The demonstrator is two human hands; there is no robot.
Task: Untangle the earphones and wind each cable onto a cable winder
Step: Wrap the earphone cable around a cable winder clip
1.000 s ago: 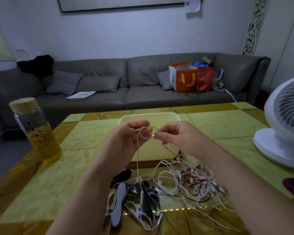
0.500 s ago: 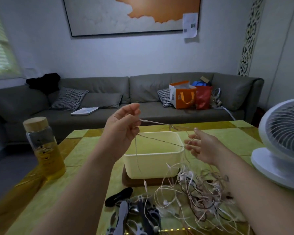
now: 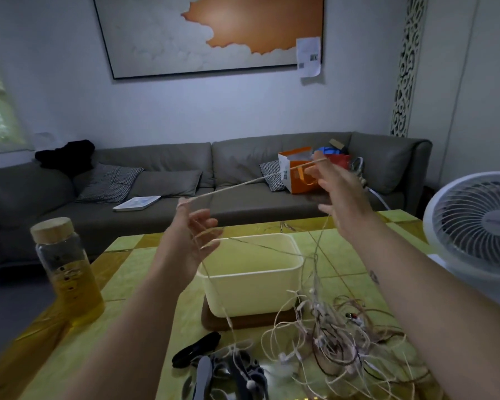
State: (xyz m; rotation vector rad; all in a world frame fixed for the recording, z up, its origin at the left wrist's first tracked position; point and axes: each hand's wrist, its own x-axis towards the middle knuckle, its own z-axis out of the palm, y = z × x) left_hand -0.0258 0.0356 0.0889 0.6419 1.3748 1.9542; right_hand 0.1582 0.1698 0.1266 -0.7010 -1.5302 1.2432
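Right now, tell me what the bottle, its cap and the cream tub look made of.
Bottle: clear glass or hard plastic, see-through with yellow liquid visible; cannot tell which. Cap: looks like bamboo or wood, matte tan. Cream tub: likely plastic, smooth matte walls, rounded corners.

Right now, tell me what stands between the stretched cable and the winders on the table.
The cable, taut between left hand and right hand, runs down into the tangle, so other cords likely hold it. Loose strands lie across the winders. Nothing else visible blocks the way.
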